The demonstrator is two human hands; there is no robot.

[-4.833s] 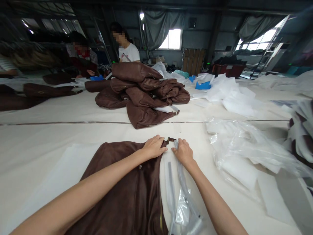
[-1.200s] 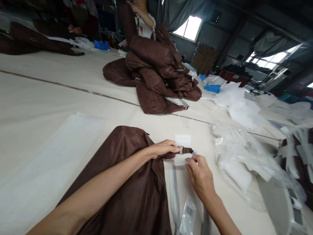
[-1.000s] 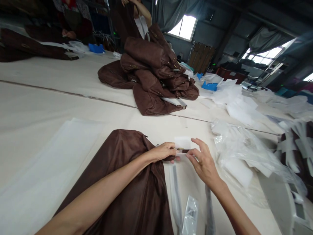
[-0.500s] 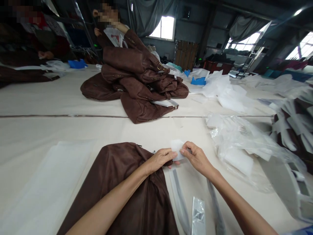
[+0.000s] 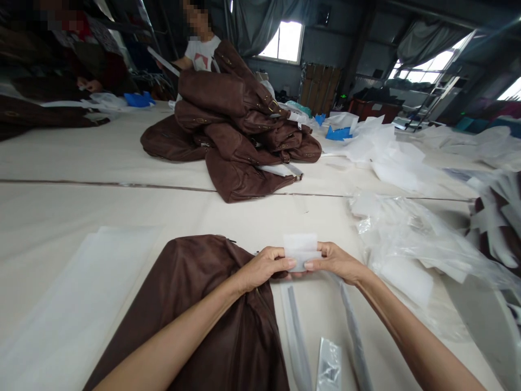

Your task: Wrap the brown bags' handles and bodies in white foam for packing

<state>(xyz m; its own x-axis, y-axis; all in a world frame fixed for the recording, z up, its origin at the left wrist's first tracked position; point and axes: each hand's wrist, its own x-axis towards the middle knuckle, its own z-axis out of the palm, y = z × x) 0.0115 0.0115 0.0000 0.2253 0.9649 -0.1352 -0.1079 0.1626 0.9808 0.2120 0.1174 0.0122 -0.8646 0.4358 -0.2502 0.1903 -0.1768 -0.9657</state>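
Between my two hands is a small white foam sheet [image 5: 300, 251], folded over near its lower edge. My left hand [image 5: 266, 267] pinches its left side, thumb in front and fingers behind. On the right side my right hand [image 5: 336, 262] grips it the same way. A brown leather bag [image 5: 195, 304] lies on the table under my left forearm, and its strap end reaches my left fingers. Below the hands run long grey wrapped strips [image 5: 354, 331], apparently a strap in covering. Beside them lies a small clear plastic packet [image 5: 329, 364]; its contents are unclear.
White sheets [image 5: 81, 293] lie at the left. A pile of brown bags [image 5: 244, 130] rests across the table seam. Clear plastic and foam pieces [image 5: 402, 250] are heaped at the right, near a pale bin-like object [image 5: 468, 309]. Two co-workers [image 5: 203, 51] [image 5: 91, 60] stand opposite.
My right hand has shifted its hold to the foam sheet's right edge, and the sheet now faces me, folded over. The co-worker behind the pile has lowered an arm and holds a white strip.
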